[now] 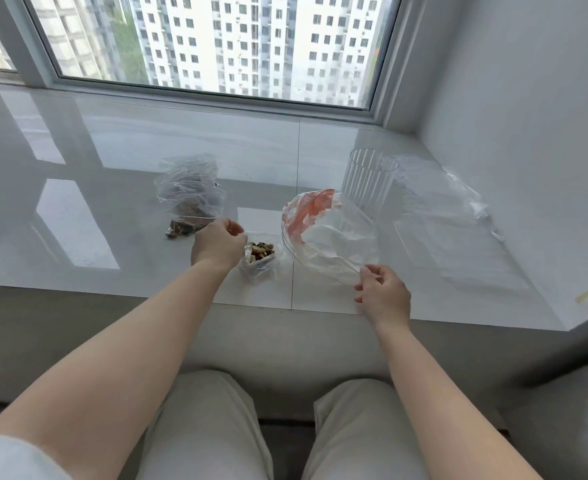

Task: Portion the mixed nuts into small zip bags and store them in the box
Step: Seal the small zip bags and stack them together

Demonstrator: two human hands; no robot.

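Observation:
A large clear bag of mixed nuts (190, 194) lies crumpled on the white sill, with a few nuts spilled at its near end. A small zip bag (259, 256) holding some nuts sits in the middle. My left hand (218, 242) hovers between these two with loosely curled fingers, holding nothing that I can see. My right hand (382, 296) pinches the near edge of an empty zip bag (330, 237) with a red zip strip, lifted off the sill with its mouth spread wide.
A ribbed clear cup (368, 181) stands behind the lifted bag. A stack of flat clear bags (452, 216) lies at the right by the wall. The window (216, 46) runs along the back. My knees are below the sill's front edge (112, 289).

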